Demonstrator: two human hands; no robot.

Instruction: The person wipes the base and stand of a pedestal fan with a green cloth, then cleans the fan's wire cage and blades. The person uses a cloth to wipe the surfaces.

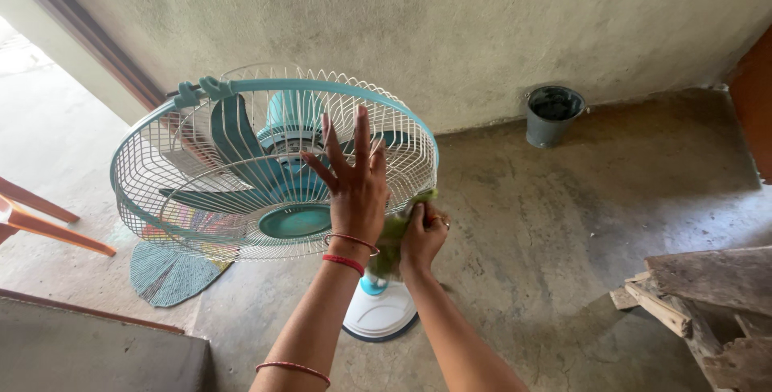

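I see the pedestal fan [273,167] tipped toward me, its round wire guard [201,191] rimmed by a teal band and filling the left half of the view. My left hand [354,187] is spread wide, fingers fanned, palm flat against the front of the guard — it grips nothing. My right hand [422,235] is curled closed around a green cloth [394,235], bunched up and pressed to the lower right edge of the guard, just beside the left wrist.

Room to move lies mostly on the right: bare floor [563,223] runs from the fan's white round base [378,316] out to a dark bucket [553,114] by the wall, well apart. Weathered wooden planks [700,295] crowd the lower right corner.

The guard is thin white wire, ribbed and radial; the blades [233,139] behind are smooth teal plastic. The floor is rough, stained concrete, the wall [450,30] coarse plaster. A woven mat [169,271] lies behind the fan, beside an orange chair leg [48,227].
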